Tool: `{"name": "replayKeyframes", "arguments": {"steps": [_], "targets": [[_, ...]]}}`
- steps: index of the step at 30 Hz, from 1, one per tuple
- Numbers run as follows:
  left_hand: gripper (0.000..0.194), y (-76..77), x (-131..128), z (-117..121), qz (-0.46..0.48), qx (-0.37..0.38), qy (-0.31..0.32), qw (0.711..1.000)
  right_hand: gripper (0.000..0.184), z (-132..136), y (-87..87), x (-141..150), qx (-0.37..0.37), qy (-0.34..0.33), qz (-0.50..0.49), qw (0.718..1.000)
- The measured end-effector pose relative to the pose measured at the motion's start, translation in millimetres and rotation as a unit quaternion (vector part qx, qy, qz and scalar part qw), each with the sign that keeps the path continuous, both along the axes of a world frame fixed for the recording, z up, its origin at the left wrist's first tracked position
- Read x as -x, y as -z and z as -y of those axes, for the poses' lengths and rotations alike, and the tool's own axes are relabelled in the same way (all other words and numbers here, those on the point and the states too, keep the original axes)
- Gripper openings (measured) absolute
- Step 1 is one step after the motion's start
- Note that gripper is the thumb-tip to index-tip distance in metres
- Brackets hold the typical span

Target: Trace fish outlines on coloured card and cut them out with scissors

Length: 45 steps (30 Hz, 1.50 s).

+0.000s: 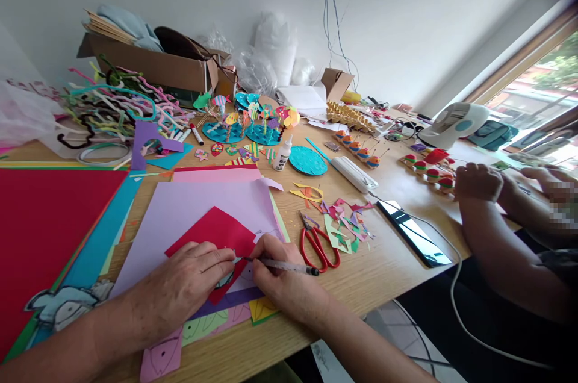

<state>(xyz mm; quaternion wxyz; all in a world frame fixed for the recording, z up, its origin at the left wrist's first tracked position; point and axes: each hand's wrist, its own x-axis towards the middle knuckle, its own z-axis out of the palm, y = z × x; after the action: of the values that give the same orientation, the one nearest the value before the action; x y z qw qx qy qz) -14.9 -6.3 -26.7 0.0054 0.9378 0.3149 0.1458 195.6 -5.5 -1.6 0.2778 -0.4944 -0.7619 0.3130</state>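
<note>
My right hand [282, 274] grips a grey pen [289, 265] with a black end, its tip on a small red sheet of paper [203, 232]. My left hand [194, 268] lies fairly flat on that sheet, fingertips resting on a small pale paper cutout [224, 277] mostly hidden beneath them. Under the red sheet is a stack of lilac paper [167, 199]. Pieces with drawn fish outlines, among them a pink piece [161, 356], stick out at the front. Red-handled scissors [320, 249] lie just right of my right hand.
Paper scraps [347, 220], a black phone [413, 232] and a white cable [456, 286] lie to the right. A glue bottle [282, 154] stands beside a blue disc [307, 160]. Large red paper [54, 238] covers the left. Another person's hand [478, 183] rests at the right.
</note>
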Motion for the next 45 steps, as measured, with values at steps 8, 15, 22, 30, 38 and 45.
{"name": "replayKeyframes", "arguments": {"steps": [8, 15, 22, 30, 38, 45], "targets": [[0.044, 2.5, 1, -1, -0.005, -0.002, 0.002, 1.000, 0.011, -1, -0.9, 3, -0.027, -0.004, 0.022, 0.999], [0.041, 5.1, 2, -2, 0.013, 0.012, 0.006, 1.000, 0.012, 4, -2.5, 9, -0.008, -0.031, 0.025, 0.999], [0.035, 2.2, 1, -4, 0.018, 0.029, 0.018, 0.999, 0.011, 3, -2.4, 12, -0.012, -0.036, 0.029, 0.999], [0.032, 1.0, 1, -4, 0.012, 0.039, 0.018, 0.999, 0.010, 5, -3.2, 12, -0.016, -0.041, 0.031, 0.999], [0.030, -0.3, 0, -3, 0.011, 0.031, 0.020, 0.999, 0.010, 9, 2.4, 11, -0.024, -0.045, 0.009, 0.999], [0.035, 0.0, 0, -3, 0.015, 0.038, 0.013, 0.999, 0.011, 9, 4.6, 10, -0.032, -0.047, -0.009, 0.998]]}}
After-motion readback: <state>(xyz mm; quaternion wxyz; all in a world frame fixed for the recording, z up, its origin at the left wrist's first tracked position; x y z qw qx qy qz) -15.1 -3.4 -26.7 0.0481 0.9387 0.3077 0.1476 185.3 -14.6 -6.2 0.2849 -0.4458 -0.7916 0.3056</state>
